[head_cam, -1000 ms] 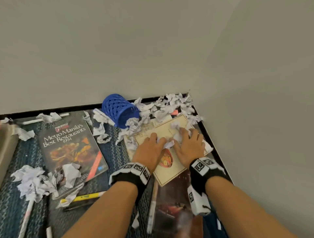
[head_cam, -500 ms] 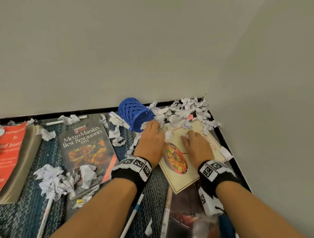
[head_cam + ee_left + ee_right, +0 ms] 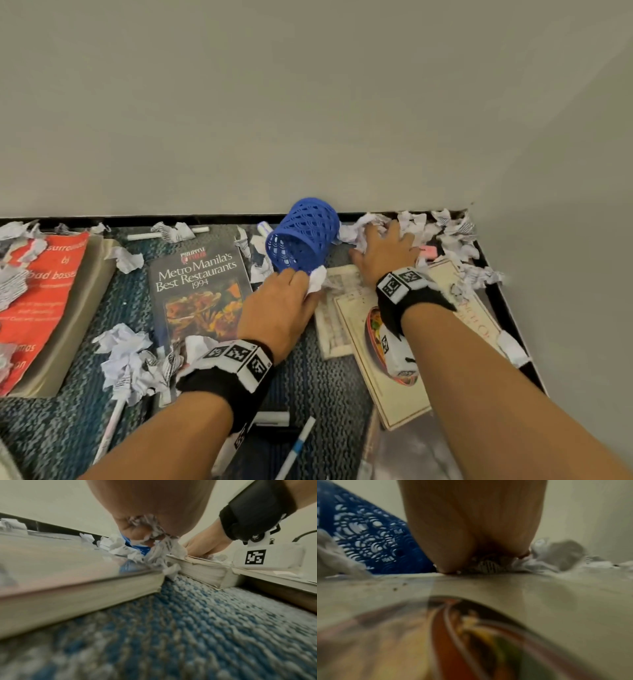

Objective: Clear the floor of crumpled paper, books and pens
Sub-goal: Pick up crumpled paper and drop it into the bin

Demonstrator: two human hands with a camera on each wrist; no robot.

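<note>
My left hand (image 3: 297, 286) grips a wad of crumpled paper (image 3: 317, 278) just in front of the mouth of a blue mesh cup (image 3: 303, 236) lying on its side. In the left wrist view the fingers (image 3: 135, 532) curl round that paper (image 3: 150, 524). My right hand (image 3: 387, 241) lies spread on the pile of crumpled paper (image 3: 442, 229) in the corner, past the cream cookbook (image 3: 404, 387). The right wrist view has paper (image 3: 488, 563) under the palm. The "Metro Manila's Best Restaurants" book (image 3: 198, 291) lies left of my left hand.
A red book (image 3: 37, 291) on a tan one lies far left. More paper wads (image 3: 126, 359) and pens (image 3: 294, 448) (image 3: 161, 235) are scattered on the blue carpet (image 3: 318, 387). Walls meet at the corner, with a black skirting (image 3: 171, 219). A pink eraser (image 3: 428, 251) sits by my right hand.
Both hands left the cream cookbook. The left one moved to the cup's mouth and closed on paper; the right one reached further into the corner pile. The view swung left.
</note>
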